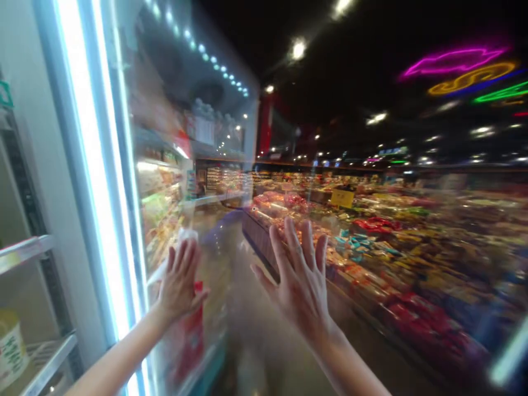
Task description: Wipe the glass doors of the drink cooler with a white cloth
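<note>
My left hand (179, 278) is stretched out at the glass door (165, 99) of a lit cooler, fingers extended and thumb out to the right. Something white (188, 235) shows past its fingertips, and more white lies to its left; blur hides whether this is one cloth or paper under the palm. Below the hand, a red patch (193, 330) shows on or through the glass. My right hand (301, 275) is raised over the aisle, back toward me, with fingers spread. Nothing is visible in it, and whether it touches any glass I cannot tell.
Bright light strips (88, 154) run along the cooler frame. Its shelf (25, 253) and a yellowish container (12, 349) are at far left. Right of the aisle floor (247, 319) stretches a long display of packaged goods (396, 247) with a yellow sign (343, 197).
</note>
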Motion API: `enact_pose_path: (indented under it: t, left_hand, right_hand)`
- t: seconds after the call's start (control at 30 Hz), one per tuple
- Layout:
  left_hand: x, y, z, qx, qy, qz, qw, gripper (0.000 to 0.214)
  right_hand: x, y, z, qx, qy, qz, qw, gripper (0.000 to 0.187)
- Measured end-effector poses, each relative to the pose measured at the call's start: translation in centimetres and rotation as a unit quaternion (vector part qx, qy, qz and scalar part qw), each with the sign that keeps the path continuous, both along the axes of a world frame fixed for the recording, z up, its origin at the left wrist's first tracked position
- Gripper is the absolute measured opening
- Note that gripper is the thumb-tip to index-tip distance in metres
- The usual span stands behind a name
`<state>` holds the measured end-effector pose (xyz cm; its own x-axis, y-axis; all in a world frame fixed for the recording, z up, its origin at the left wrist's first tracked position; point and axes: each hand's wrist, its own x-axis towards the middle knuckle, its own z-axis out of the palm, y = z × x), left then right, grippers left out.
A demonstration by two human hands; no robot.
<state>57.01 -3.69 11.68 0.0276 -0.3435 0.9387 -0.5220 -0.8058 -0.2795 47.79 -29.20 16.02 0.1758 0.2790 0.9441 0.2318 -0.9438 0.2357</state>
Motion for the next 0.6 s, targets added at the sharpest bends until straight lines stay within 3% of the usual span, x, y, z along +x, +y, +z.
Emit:
enact_pose_path:
  t: [0.07, 0.13, 0.17, 0.27, 0.33, 0.5, 0.53, 0.6]
  left_hand:
    - [1.2, 1.6, 2.8, -0.074, 0.011, 0.014, 0.997, 0.080]
    - [1.9, 2.9, 4.1, -0.147, 0.040, 0.026, 0.988, 0.077]
    - [2.0, 3.2, 3.8, -0.156, 0.047, 0.026, 0.986, 0.078]
    - [1.8, 3.2, 0.5, -0.128, 0.052, 0.018, 0.990, 0.082]
    - [2.2, 3.3, 0.5, -0.079, 0.051, 0.006, 0.996, 0.084]
    - [3.3, 3.8, 9.2, -0.154, 0.026, -0.008, 0.988, 0.081]
    - [3.0, 3.3, 9.6, -0.154, 0.018, -0.004, 0.988, 0.084]
    - [2.0, 1.7, 8.2, -0.113, -0.002, 0.001, 0.994, 0.093]
  right_hand:
    - [0.6, 1.3, 1.7, -0.009, -0.007, -0.002, 1.000, 0.086]
    - [1.0, 2.3, 3.2, -0.008, -0.012, -0.008, 1.000, 0.084]
    - [1.1, 2.7, 3.6, -0.004, -0.016, -0.013, 1.000, 0.084]
    - [1.4, 3.2, 3.9, 0.003, -0.032, -0.031, 0.999, 0.084]
    - [1.6, 3.2, 3.8, -0.004, -0.039, -0.040, 0.998, 0.084]
    - [1.8, 3.3, 3.9, -0.014, -0.046, -0.047, 0.998, 0.086]
    - [1.7, 3.2, 3.8, -0.015, -0.046, -0.049, 0.998, 0.085]
    - [1.5, 2.8, 3.6, -0.021, -0.041, -0.052, 0.998, 0.082]
